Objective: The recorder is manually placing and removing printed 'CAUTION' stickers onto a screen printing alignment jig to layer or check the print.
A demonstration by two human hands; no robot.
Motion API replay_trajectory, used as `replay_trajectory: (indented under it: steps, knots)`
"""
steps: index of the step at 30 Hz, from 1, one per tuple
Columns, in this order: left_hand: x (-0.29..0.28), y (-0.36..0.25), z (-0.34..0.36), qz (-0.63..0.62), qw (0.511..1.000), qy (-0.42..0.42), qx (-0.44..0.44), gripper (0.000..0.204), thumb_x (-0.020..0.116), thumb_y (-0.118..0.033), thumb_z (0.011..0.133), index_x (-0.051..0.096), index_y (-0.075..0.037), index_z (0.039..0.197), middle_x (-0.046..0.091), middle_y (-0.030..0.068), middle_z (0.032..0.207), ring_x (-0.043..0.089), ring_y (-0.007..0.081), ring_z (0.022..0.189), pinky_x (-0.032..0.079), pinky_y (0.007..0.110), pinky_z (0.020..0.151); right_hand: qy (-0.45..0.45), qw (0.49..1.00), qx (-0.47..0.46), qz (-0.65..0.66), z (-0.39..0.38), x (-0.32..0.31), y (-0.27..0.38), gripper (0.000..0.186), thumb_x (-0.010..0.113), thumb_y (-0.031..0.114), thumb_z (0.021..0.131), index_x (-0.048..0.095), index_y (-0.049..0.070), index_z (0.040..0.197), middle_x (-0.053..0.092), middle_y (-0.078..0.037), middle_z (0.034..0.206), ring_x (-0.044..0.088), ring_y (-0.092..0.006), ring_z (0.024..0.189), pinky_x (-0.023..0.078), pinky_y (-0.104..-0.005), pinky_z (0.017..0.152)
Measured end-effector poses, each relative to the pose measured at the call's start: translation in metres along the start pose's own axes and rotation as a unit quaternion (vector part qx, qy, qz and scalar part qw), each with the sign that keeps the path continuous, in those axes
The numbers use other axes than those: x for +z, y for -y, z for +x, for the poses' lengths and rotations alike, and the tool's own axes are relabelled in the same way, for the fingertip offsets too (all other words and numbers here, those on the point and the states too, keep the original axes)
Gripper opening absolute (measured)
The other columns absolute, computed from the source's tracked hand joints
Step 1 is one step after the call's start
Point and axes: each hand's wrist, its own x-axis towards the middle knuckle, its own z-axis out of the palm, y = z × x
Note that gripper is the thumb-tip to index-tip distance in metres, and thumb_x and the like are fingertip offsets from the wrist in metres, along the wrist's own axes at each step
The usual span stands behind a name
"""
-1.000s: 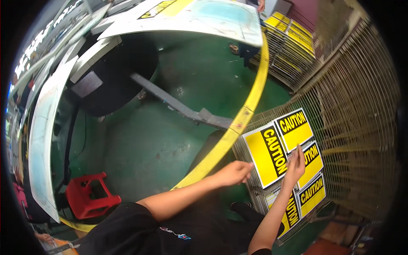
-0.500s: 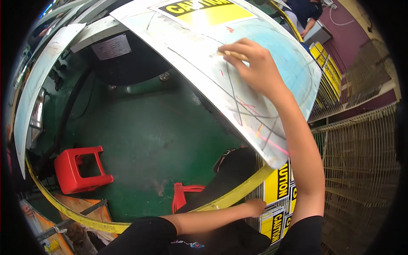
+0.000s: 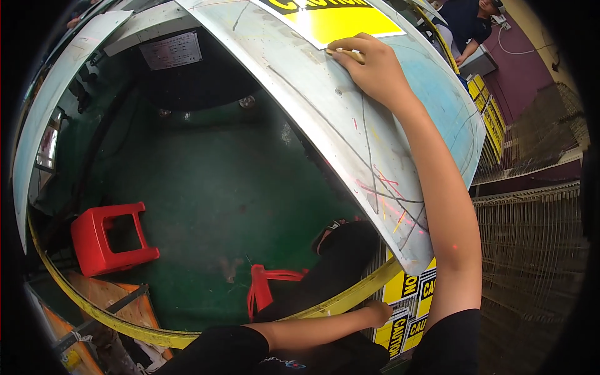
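My right hand (image 3: 372, 65) is closed in a pinch on a small tan stick-like tool (image 3: 357, 57); its exact kind is unclear. The tool's tip is at the near corner of a yellow-and-black warning sign (image 3: 337, 28). That sign lies on a pale, scuffed board (image 3: 300, 94) marked with pen lines, and the far part of it runs out of view. Lower down, my left hand (image 3: 377, 314) is curled beside a stack of similar yellow warning signs (image 3: 400, 337), below the board's near corner. Its fingertips are mostly hidden, so what they grip cannot be made out.
On the green floor stand a red stool (image 3: 112, 256) and part of another red stool (image 3: 259, 294). A curved yellow rail (image 3: 337, 304) crosses in front of me. Wire racks (image 3: 531, 250) fill the right side, with yellow signs on one. Another person (image 3: 465, 25) is at the far right.
My right hand has moved away from me across the board, carrying the tool up to the sign's near corner. The view has shifted slightly. My left hand stays beside the stack.
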Motion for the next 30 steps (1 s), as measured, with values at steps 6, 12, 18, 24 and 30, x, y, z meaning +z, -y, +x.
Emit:
replay_trajectory:
  steps: [6, 12, 18, 24, 30]
  knots:
    - [-0.001, 0.000, -0.002, -0.001, 1.000, 0.019, 0.001, 0.023, 0.055, -0.013, 0.087, 0.067, -0.003, 0.102, 0.069, 0.0199, 0.103, 0.068, 0.0359, 0.098, 0.053, 0.045, 0.084, -0.046, 0.998, -0.045, -0.002, 0.007, 0.003, -0.005, 0.022, 0.061, 0.013, 0.091, 0.073, 0.014, 0.109, 0.064, -0.012, 0.098, 0.062, -0.0306, 0.092, 0.048, -0.0387, 0.081]
    - [-0.008, -0.005, -0.007, 0.016, 0.999, 0.028, 0.001, 0.024, 0.054, -0.015, 0.089, 0.067, -0.004, 0.106, 0.069, 0.0200, 0.105, 0.068, 0.0365, 0.098, 0.054, 0.047, 0.082, -0.140, 0.986, 0.038, 0.086, 0.044, -0.027, -0.004, 0.026, 0.059, 0.013, 0.095, 0.069, 0.012, 0.119, 0.066, -0.005, 0.093, 0.053, -0.0136, 0.073, 0.043, -0.0265, 0.068]
    - [-0.018, -0.012, -0.012, -0.031, 0.999, -0.014, -0.006, 0.020, 0.062, -0.012, 0.083, 0.070, -0.002, 0.099, 0.071, 0.0172, 0.099, 0.069, 0.0343, 0.096, 0.055, 0.043, 0.078, -0.173, 0.957, 0.052, 0.228, 0.055, -0.108, 0.002, 0.022, 0.059, 0.008, 0.096, 0.068, -0.002, 0.113, 0.066, -0.001, 0.090, 0.057, -0.0103, 0.084, 0.045, -0.0233, 0.076]
    - [-0.037, -0.014, -0.025, -0.112, 0.986, -0.074, 0.103, 0.036, 0.057, -0.039, 0.094, 0.064, -0.007, 0.108, 0.068, 0.0170, 0.083, 0.068, 0.0358, 0.082, 0.052, 0.047, 0.072, -0.171, 0.951, 0.183, 0.179, -0.096, -0.144, 0.026, 0.027, 0.052, 0.007, 0.098, 0.069, 0.008, 0.118, 0.062, -0.001, 0.096, 0.053, -0.0099, 0.079, 0.044, -0.0243, 0.070]
    - [-0.083, -0.041, -0.039, -0.254, 0.885, -0.306, 0.241, 0.048, 0.070, -0.024, 0.087, 0.057, -0.005, 0.129, 0.068, 0.0098, 0.095, 0.064, 0.0215, 0.069, 0.051, 0.036, 0.064, -0.196, 0.944, 0.234, 0.122, -0.277, -0.162, 0.061, 0.025, 0.051, -0.002, 0.096, 0.067, 0.000, 0.114, 0.058, -0.002, 0.098, 0.049, -0.0093, 0.082, 0.041, -0.0220, 0.073]
